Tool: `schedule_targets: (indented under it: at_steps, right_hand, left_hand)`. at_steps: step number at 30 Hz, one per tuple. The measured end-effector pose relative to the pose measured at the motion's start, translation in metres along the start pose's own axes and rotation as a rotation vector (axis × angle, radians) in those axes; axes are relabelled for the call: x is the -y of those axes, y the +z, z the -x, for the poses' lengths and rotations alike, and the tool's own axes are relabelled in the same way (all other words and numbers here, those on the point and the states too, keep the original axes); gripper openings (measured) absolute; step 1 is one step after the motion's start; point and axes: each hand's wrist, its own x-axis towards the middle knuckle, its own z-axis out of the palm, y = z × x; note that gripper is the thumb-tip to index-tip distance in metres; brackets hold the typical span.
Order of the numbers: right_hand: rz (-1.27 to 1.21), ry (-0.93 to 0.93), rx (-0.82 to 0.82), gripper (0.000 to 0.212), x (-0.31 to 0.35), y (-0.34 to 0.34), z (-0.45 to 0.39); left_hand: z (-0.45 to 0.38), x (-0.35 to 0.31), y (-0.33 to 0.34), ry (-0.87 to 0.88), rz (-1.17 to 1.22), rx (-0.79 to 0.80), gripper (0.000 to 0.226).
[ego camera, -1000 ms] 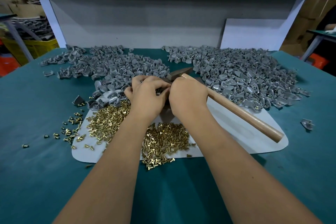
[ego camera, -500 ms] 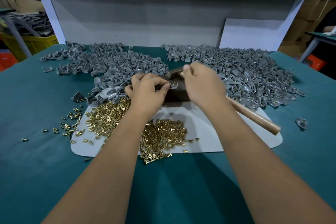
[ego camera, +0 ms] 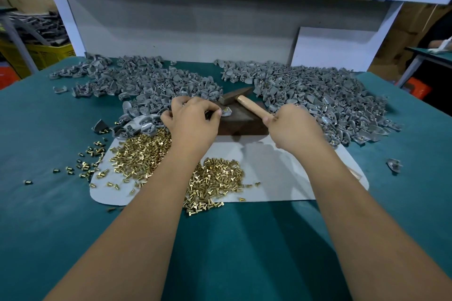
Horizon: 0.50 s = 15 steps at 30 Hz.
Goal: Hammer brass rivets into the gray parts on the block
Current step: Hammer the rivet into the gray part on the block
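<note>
A dark block [ego camera: 241, 124] sits at the middle of the table. On its top lies a gray part [ego camera: 226, 111] with a brass rivet in it, pinched by the fingertips of my left hand [ego camera: 193, 120]. My right hand [ego camera: 292, 127] grips the wooden handle of a hammer [ego camera: 236, 98], whose steel head hovers just behind the part. A heap of brass rivets [ego camera: 215, 178] lies on the white mat [ego camera: 276, 178] in front of the block.
Two big piles of gray parts [ego camera: 318, 95] and gray parts [ego camera: 146, 80] flank the block at the back. Loose rivets [ego camera: 85, 166] are scattered on the green table to the left. One stray gray part [ego camera: 393, 165] lies at right. A white shelf frame stands behind.
My right hand has slid down the hammer handle away from the block and the hammer head now shows above the part. My left hand keeps pinching the part.
</note>
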Motion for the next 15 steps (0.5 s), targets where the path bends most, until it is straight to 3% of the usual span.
schedule_targets:
  at_steps: [10,13,15]
  right_hand:
    - [-0.007,-0.102,-0.29,0.013,-0.002,-0.022,0.027]
    - [0.069,-0.104,-0.415,0.04,0.0,-0.022,0.043]
    - [0.073,-0.121,-0.448,0.047,0.002,-0.014,0.053]
  left_hand:
    - [-0.001,0.0,0.002,-0.027,-0.044,-0.007,0.012]
    - [-0.001,0.002,0.003,-0.01,0.005,-0.039,0.01]
    - [0.0,0.003,0.004,0.012,0.032,-0.081,0.008]
